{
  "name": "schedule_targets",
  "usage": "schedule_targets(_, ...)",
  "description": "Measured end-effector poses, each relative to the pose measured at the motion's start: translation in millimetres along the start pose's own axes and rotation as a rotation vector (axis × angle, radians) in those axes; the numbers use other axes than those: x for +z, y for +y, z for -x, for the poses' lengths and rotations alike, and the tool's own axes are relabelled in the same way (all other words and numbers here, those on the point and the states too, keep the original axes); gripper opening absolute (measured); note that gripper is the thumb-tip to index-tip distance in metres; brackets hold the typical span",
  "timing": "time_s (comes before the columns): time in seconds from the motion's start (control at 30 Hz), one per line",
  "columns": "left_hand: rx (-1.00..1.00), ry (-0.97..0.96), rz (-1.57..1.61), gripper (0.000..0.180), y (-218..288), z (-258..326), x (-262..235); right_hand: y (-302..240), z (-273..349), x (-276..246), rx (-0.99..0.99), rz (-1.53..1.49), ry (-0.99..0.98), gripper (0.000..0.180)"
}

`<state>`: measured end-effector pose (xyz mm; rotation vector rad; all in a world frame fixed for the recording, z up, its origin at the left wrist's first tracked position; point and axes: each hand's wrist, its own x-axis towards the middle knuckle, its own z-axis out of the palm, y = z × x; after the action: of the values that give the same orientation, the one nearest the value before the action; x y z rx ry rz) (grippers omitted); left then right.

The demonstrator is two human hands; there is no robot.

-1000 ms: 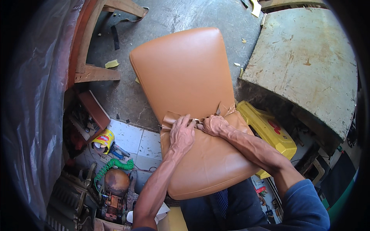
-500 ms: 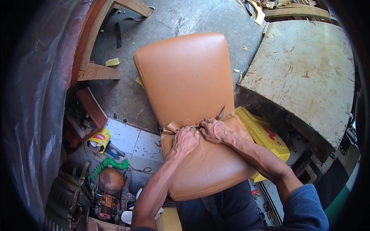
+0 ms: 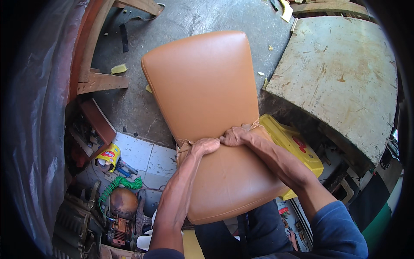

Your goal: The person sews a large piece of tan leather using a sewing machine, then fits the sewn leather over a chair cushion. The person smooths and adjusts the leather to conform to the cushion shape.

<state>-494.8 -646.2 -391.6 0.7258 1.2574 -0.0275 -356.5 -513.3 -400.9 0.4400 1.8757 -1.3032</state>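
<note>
A chair upholstered in tan leather (image 3: pixel 202 82) lies in front of me, its backrest pointing away and its seat (image 3: pixel 228 181) over my lap. My left hand (image 3: pixel 204 146) and my right hand (image 3: pixel 235 136) meet at the crease between seat and backrest. Both press down with curled fingers into the fold, gripping the leather cover where it bunches. Loose wrinkled leather ends stick out at both sides of the crease.
A worn pale wooden tabletop (image 3: pixel 340 73) stands at the right, a yellow plastic case (image 3: pixel 293 146) below it. At the left are a wooden frame (image 3: pixel 92 73), a yellow can (image 3: pixel 108 155), a green coiled hose (image 3: pixel 118 185) and a rusty compressor (image 3: pixel 123 209). Plastic sheeting hangs far left.
The hands have drawn closer together at the crease and pushed deeper into the fold. The view has shifted slightly, so the chair sits a little lower in the picture.
</note>
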Motion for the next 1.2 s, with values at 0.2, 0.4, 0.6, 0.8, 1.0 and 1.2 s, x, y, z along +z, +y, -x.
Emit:
schedule_targets(0.2,0.108,0.002,-0.089,0.050,-23,-35,30,-53,42,-20,0.151,0.300,0.060,0.038)
schedule_targets(0.4,-0.048,0.087,0.018,0.058,-9,-26,31,-41,70,-60,0.047,0.480,0.004,0.035)
schedule_targets(0.6,-0.242,0.306,0.205,0.068,24,30,27,1,50,-39,0.352,0.482,-0.172,0.052)
schedule_targets(0.8,-0.236,0.371,0.210,0.070,28,40,32,23,23,-33,0.212,0.308,-0.055,0.055)
schedule_targets(1.0,0.072,1.121,0.142,0.024,7,85,32,-15,62,-35,0.315,0.333,0.221,0.045)
schedule_targets(1.2,-0.384,0.851,1.213,0.068,-90,103,42,-117,33,6,-0.110,0.054,0.124,0.044)
